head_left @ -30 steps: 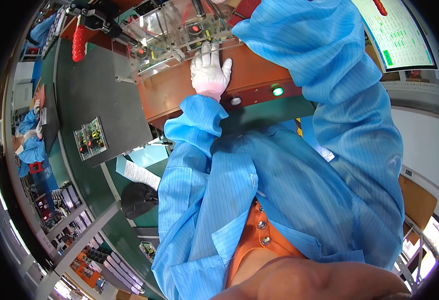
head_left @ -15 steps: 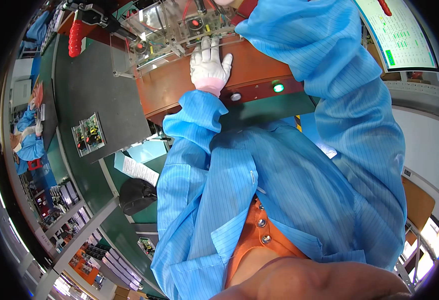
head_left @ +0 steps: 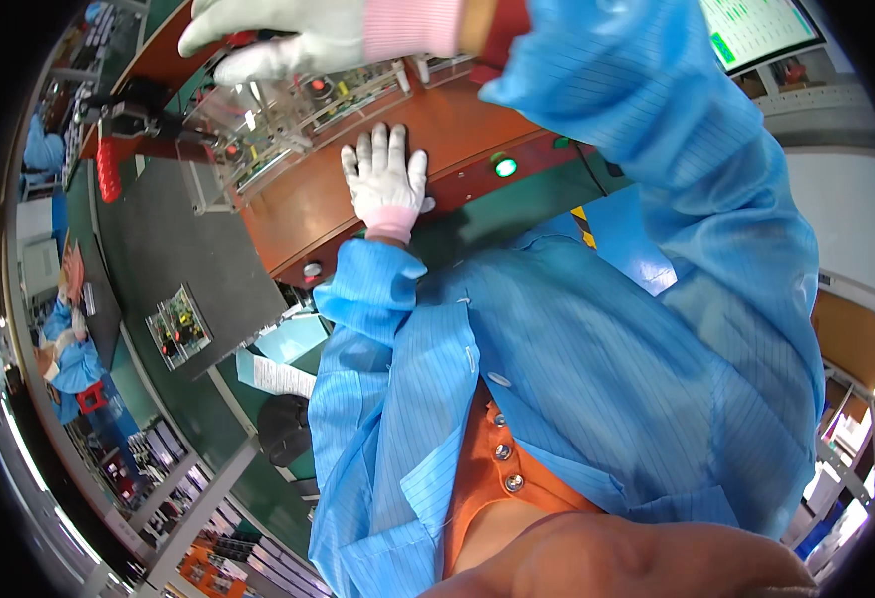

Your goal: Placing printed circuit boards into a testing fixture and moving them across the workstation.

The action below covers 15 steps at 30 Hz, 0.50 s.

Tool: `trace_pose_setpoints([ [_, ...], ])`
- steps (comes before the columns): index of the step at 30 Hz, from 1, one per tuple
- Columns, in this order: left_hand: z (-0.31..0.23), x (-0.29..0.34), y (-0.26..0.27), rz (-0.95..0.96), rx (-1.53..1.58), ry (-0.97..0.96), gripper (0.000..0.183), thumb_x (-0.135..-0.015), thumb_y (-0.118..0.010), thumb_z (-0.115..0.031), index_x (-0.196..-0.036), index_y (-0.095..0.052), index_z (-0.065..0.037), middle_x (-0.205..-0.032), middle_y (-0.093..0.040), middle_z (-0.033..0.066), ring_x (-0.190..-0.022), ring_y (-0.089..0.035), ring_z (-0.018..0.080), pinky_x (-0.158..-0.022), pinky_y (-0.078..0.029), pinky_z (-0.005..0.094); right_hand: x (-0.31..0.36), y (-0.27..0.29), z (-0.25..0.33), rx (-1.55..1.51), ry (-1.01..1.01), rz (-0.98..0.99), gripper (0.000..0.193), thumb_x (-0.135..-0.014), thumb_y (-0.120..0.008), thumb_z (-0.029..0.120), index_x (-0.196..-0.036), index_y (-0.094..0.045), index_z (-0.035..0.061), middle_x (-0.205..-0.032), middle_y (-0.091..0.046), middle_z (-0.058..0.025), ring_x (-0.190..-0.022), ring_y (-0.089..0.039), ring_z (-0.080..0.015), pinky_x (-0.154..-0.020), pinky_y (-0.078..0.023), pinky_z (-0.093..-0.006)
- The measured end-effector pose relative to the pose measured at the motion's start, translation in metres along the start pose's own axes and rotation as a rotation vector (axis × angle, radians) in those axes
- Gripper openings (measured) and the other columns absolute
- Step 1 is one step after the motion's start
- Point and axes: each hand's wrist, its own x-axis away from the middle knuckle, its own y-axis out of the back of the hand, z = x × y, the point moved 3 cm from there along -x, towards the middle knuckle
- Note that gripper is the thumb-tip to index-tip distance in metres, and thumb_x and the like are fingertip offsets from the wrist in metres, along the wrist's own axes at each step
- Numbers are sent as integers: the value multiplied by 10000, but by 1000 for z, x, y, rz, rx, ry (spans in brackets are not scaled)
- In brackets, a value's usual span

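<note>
Showing spread fingers: left hand [head_left: 385, 184] and right hand [head_left: 293, 38]. Upper left, the clear plastic case [head_left: 249, 121] looks stiff, breakable; hold edges.

We get passing room on the brown housing [head_left: 293, 224] either side of the left hand [head_left: 385, 181], which blocks the middle. Clear fixture [head_left: 258, 135] walls off the far side; right hand [head_left: 283, 38] sits over it, in the way from above. Black mat [head_left: 208, 234] gives us a lane between fixture and circuit boards [head_left: 180, 327]; red clamp handle [head_left: 108, 169] obstructs its far-left edge.
</note>
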Motion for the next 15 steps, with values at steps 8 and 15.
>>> trace_pose_setpoints([
  [8,-156,-34,2,177,125,-386,725,-828,-427,-558,-1370,-342,-85,-1439,-300,163,-1340,-236,357,-1091,-77,528,-11,99,22,492,61,-10,193,-785,-576,156,-937,-609,40,-918,-585,-99,-810,-555,-275,-730,-459,-333],
  [15,-200,-56,-19,89,17,-419,753,-793,-509,-527,-1356,-331,-60,-1407,-301,209,-1295,-273,410,-1077,-113,544,26,161,9,600,-29,-7,200,-789,-575,137,-958,-609,37,-931,-583,-108,-794,-558,-274,-719,-457,-326],
])
